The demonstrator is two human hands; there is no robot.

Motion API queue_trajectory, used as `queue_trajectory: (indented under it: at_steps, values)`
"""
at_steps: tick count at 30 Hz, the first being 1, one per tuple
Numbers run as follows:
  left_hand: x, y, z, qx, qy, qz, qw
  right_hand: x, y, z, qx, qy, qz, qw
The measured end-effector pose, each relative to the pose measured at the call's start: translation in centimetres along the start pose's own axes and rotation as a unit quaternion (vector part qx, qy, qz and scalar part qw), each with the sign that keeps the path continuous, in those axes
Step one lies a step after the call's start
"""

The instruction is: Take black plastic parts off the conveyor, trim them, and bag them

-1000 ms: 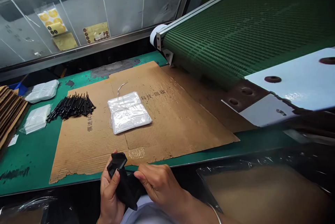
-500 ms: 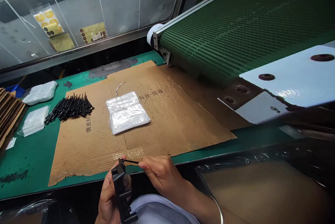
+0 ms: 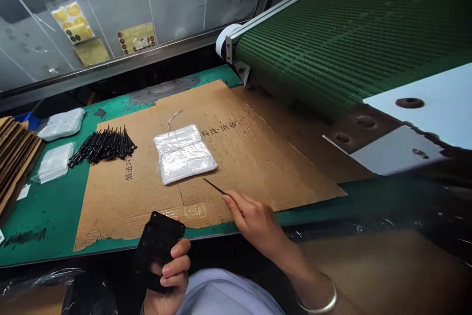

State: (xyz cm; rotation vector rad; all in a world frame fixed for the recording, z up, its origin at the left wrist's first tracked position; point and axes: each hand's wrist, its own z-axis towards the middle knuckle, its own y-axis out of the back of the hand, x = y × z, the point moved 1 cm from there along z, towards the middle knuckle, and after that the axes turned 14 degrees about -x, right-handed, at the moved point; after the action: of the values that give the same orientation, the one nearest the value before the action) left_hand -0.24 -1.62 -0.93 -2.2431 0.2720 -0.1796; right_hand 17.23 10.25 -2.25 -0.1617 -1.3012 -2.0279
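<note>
A flat black plastic part (image 3: pixel 157 236) with small holes along its end is gripped in my left hand (image 3: pixel 177 271), fingers along its right side, just off the table's near edge. Between thumb and fingertips of my right hand (image 3: pixel 252 214) is a thin black rod (image 3: pixel 215 186), its free tip pointing up and left. The rod is over the cardboard sheet (image 3: pixel 140 202), apart from the black part. Just beyond its tip lies a tied stack of clear plastic bags (image 3: pixel 184 153). A heap of similar black rods (image 3: pixel 105 145) rests on the cardboard's left side.
Two more bag bundles (image 3: pixel 61 123) lie at the left of the green table (image 3: pixel 55 212), near stacked cardboard (image 3: pixel 18 153). A green conveyor belt (image 3: pixel 332 44) with a white side plate (image 3: pixel 435 103) rises at the right. Sticker sheets (image 3: pixel 136 39) hang on the back panel.
My right hand has moved right and up with the rod, away from the black part. My left hand has turned the part so its flat face shows. The view has shifted slightly.
</note>
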Motion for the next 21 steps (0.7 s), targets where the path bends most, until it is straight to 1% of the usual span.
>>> queue_trajectory:
  at_steps: [2,4,6,9,11,12,13,15,16,17,19,21]
  values:
    - [0.0,0.0,-0.1,-0.005,-0.006,-0.016,1.0,-1.7,0.1,-0.1,-0.026,-0.016,-0.095,0.995]
    - [0.1,0.1,0.1,-0.011,0.0,-0.027,1.0,-3.3,0.1,-0.2,-0.04,-0.031,-0.187,0.981]
    - [0.2,0.2,0.4,-0.014,0.009,-0.042,0.999,-4.6,0.0,-0.1,-0.045,-0.029,-0.253,0.966]
    - [0.5,0.1,0.8,-0.022,0.0,-0.055,0.998,-5.6,-0.2,0.2,-0.056,-0.01,-0.301,0.952]
    - [0.5,0.1,1.1,-0.037,-0.021,-0.052,0.998,-5.2,-0.3,0.4,-0.08,-0.015,-0.297,0.951]
    - [0.4,0.1,1.3,-0.049,-0.035,-0.053,0.997,-4.6,-0.3,0.3,-0.095,-0.015,-0.272,0.957]
    - [0.3,0.2,1.4,-0.065,-0.05,-0.055,0.995,-3.7,-0.3,0.2,-0.109,-0.005,-0.224,0.968]
    - [0.0,0.3,1.7,-0.1,-0.078,-0.061,0.99,-1.1,-0.5,-0.4,-0.113,0.053,-0.066,0.99]
    - [-0.1,0.4,1.9,-0.118,-0.086,-0.061,0.987,0.5,-0.7,-1.0,-0.102,0.097,0.031,0.99]
    - [-0.2,0.5,2.1,-0.133,-0.089,-0.056,0.985,2.1,-1.0,-1.6,-0.082,0.14,0.115,0.98]
    - [-0.1,0.6,2.4,-0.152,-0.093,-0.039,0.983,4.9,-1.7,-2.8,-0.053,0.199,0.215,0.955]
    - [0.3,0.6,2.7,-0.154,-0.12,-0.02,0.981,6.6,-2.3,-3.4,-0.047,0.206,0.252,0.944]
